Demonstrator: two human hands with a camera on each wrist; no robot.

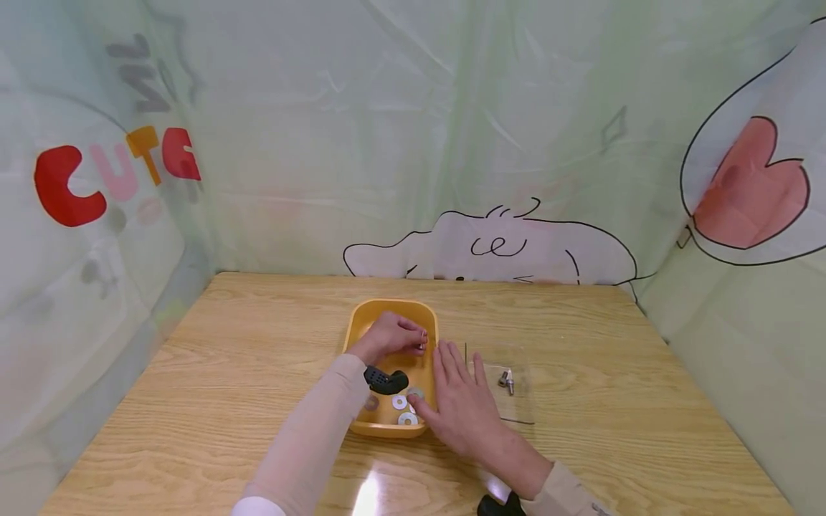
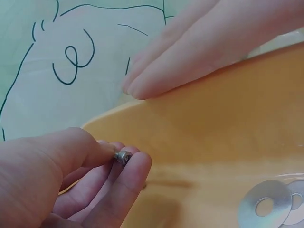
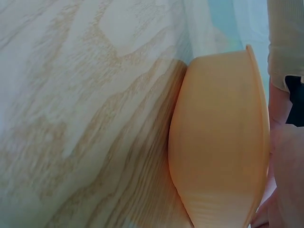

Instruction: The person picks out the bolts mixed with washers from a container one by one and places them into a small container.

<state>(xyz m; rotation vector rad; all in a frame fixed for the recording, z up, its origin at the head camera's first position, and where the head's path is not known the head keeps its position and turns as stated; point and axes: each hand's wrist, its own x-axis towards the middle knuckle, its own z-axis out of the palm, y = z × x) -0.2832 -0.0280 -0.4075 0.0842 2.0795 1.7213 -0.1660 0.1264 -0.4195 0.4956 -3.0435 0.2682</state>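
My left hand [image 1: 393, 335] is inside the orange bin [image 1: 387, 431], near its far right part. Between thumb and fingers it pinches a small metal screw [image 2: 124, 157], whose round head shows in the left wrist view. My right hand [image 1: 461, 405] lies along the bin's right side with its fingers straight, touching the rim. The right wrist view shows the bin's outer wall [image 3: 218, 133] standing on the wooden tabletop. Several flat metal washers [image 1: 408, 418] lie on the bin floor at the near end. The left forearm and the wrist strap cover part of the bin.
Right of the bin, a clear, thin-edged tray or sheet [image 1: 524, 369] lies on the wooden table [image 1: 271, 344]; small metal bolts [image 1: 510, 387] rest there. A dark thin edge [image 1: 518, 421] shows beside it. A printed curtain [image 1: 323, 143] surrounds the table's back and sides.
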